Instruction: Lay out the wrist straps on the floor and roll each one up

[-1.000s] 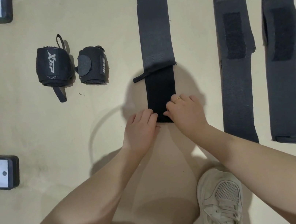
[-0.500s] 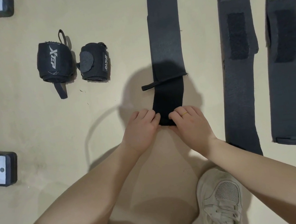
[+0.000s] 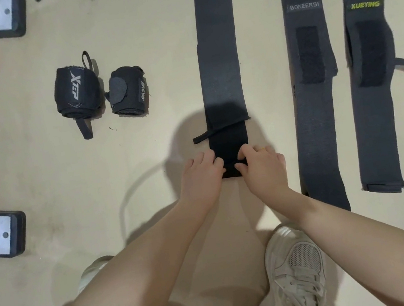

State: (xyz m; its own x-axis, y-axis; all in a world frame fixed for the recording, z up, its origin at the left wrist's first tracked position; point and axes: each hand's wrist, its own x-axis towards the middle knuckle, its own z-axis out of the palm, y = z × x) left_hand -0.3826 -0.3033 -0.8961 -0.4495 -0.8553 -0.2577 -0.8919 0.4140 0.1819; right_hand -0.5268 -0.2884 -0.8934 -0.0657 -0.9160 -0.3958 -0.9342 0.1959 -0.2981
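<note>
Black elastic strap: left hand and right hand fingers curl round its near end. Uneven pressure would likely skew the roll.

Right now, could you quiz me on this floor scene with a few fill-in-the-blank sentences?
Both hands, left and right, grip the near end of the ____ strap.
____ straps on the left are already rolled.
The strap labelled BOKEERSI lies ____.

Missing words: black; Two; flat
</note>
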